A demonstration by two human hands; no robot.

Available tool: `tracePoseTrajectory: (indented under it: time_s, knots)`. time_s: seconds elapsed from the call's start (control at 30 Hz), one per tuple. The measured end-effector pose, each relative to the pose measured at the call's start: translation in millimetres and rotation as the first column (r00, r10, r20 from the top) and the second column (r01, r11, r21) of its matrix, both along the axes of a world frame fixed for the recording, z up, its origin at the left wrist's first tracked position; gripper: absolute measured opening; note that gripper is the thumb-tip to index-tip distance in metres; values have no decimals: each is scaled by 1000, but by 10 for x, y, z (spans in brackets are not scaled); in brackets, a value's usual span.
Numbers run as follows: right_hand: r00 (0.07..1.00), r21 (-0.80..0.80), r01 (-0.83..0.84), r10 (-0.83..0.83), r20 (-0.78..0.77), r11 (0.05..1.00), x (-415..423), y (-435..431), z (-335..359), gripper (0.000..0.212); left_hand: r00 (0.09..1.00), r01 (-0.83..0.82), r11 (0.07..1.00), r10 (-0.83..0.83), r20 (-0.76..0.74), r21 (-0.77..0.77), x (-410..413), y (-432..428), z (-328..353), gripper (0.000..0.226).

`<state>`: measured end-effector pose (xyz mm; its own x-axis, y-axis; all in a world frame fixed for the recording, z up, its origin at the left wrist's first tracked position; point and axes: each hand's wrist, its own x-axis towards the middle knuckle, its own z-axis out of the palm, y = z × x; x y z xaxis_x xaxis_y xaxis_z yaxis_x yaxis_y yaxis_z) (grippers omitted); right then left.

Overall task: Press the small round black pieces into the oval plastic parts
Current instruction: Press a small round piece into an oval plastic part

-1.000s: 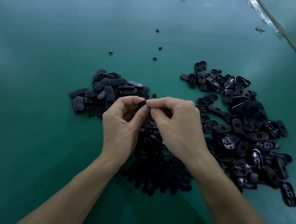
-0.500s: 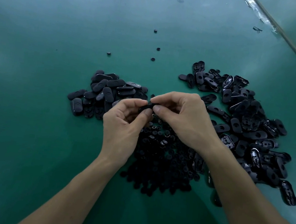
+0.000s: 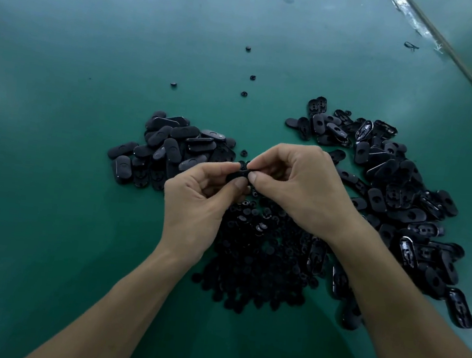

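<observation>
Pinched a small black oval plastic part (image 3: 236, 176) between both sets of fingertips: thumb and forefinger of the left hand (image 3: 195, 203) clamped on one end, thumb and forefinger of the right hand (image 3: 299, 187) clamped on the other, tips nearly meeting over it. Could not make out any round piece already under those tips, hidden as it would have been by the fingers.

Judged the main risk to be a crooked press: with pressure off-centre, could have seated the insert tilted or popped it loose. Directly beneath the hands, a dense heap of small round black pieces (image 3: 263, 257); would have been easy to lose a dropped piece there among its like.

Left of the left hand, a pile of closed-faced black ovals (image 3: 172, 152); right of the right hand, a wider spread of black ovals with open holes (image 3: 391, 199). Might have put a half-seated part into the wrong pile.

Beyond the fingertips, a few stray round pieces (image 3: 252, 77) on the green counter (image 3: 48, 184), a hint of a tendency to roll away.
</observation>
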<state>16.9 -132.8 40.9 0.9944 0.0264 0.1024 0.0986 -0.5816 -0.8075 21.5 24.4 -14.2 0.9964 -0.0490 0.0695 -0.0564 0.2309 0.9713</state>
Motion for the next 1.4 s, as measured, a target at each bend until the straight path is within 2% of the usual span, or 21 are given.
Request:
tracePoseTrajectory:
  time_s: [0.3,0.57,0.63,0.73,0.8,0.9,1.0,1.13,1.23,1.4]
  knots:
    - [997,56,-14,18,-75,998,28,-54,-17,12,998,-54,998,54,11,26,-32,-7,-16,25]
    - [999,20,-15,15,-35,1000,58,-44,-13,10,998,-64,998,65,28,-10,-2,11,-48,24]
    - [998,-63,65,-65,6,996,79,-81,-29,17,994,-98,995,99,39,-31,18,18,-65,18]
    - [970,-349,237,-242,30,907,131,-197,-91,33,987,-158,984,161,25,-88,51,11,-69,20]
    - [945,-539,262,-326,-24,800,156,-266,-136,44,978,-205,974,207,5,-92,71,4,-70,24]
    - [917,-652,228,-385,-106,723,168,-309,-194,47,969,-244,967,241,-46,-77,75,3,-75,41]
    - [930,-642,222,-358,-87,734,157,-301,-244,35,969,-238,969,232,-87,-67,57,18,-70,71]
    - [943,-561,268,-333,-15,784,164,-303,-276,28,971,-217,973,208,-114,-74,60,27,-85,91]
    - [941,-522,292,-340,5,801,177,-307,-274,30,974,-215,976,210,-90,-47,66,23,-75,97]
    - [944,-485,313,-323,65,817,184,-314,-274,22,987,-161,987,162,20,-14,43,31,-66,93]
